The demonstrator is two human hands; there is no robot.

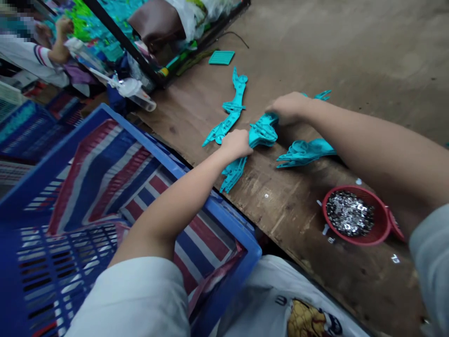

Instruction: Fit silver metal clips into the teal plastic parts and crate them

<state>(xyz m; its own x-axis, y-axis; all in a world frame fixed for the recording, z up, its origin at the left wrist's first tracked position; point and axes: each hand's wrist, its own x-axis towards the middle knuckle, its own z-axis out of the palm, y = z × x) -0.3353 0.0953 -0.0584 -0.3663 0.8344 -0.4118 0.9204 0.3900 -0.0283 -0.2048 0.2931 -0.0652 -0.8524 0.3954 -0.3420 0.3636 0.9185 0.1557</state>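
Both my hands are closed around a stack of turquoise plastic parts (264, 129) just over the wooden table. My left hand (237, 143) grips its near-left portion, and my right hand (288, 108) holds the far end, its fingers partly hidden. Beyond my left hand lies a single long, jointed-looking turquoise piece (234, 106). Another turquoise bundle (306, 152) rests under my right forearm, which covers part of it. The exact kind of these parts I cannot make out.
A red basket (382, 224) of small metal pieces stands at the right. The blue crate (224, 210) with a striped cloth (140, 164) adjoins the table edge. A turquoise ridged plate (221, 57) lies at the back, near a brown bag (156, 23). Another person's arm (59, 51) shows far left.
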